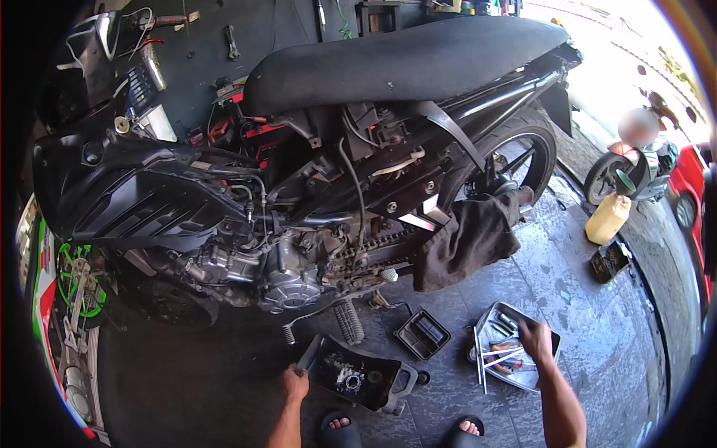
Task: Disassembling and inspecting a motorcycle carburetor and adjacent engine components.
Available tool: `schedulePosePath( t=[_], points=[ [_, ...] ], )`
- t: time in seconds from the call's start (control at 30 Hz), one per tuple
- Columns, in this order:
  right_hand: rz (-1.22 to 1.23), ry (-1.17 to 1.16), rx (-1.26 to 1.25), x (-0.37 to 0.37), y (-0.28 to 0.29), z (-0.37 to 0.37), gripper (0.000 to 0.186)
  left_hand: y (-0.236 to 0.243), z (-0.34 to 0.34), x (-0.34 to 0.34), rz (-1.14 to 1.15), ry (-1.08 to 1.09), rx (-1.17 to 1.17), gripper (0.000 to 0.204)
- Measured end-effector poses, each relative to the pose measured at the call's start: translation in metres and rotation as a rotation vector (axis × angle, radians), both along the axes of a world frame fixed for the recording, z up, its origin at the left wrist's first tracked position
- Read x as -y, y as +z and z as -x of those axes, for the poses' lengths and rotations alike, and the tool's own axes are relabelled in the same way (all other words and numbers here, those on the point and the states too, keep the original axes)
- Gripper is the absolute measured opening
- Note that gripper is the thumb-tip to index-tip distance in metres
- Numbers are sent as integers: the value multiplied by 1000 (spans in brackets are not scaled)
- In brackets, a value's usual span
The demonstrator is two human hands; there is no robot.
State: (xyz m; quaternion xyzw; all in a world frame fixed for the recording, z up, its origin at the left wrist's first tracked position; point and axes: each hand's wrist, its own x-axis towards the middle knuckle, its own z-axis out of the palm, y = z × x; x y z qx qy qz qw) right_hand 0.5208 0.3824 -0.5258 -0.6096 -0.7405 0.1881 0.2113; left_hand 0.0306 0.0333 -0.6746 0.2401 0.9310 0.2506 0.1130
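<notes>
My left hand (295,382) grips the left edge of an open black plastic bin (396,397), which holds a small metal part (351,379) resembling a carburetor and some loose small pieces. My right hand (536,340) has its fingers curled over the upper part of a metal tray (526,381) of sockets, bars and pliers (502,364); what it holds is unclear. Between them lies a small black compartmented tray (422,334). Above stands a partly stripped black motorcycle (287,276), with a dark cloth (467,246) draped near its rear wheel.
My sandaled feet (336,427) are at the lower edge. At right are a yellowish jug with funnel (606,220), a dark container (611,261), a scooter (605,179) and a red car (691,187). A green-wheeled bike (75,299) stands left; tools hang on the wall behind.
</notes>
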Motion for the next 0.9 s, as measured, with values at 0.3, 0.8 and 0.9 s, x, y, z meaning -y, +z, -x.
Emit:
schedulePosePath(
  t=[0.3,0.8,0.9],
  points=[
    [678,209,-1737,-56,278,273,33,17,-14,23,-57,119,-29,60],
    [75,124,-1521,-86,336,280,35,176,-34,-28,-417,-347,200,17],
    [80,123,-1426,-86,343,282,36,272,-45,-89,-406,-534,-33,15]
  ],
)
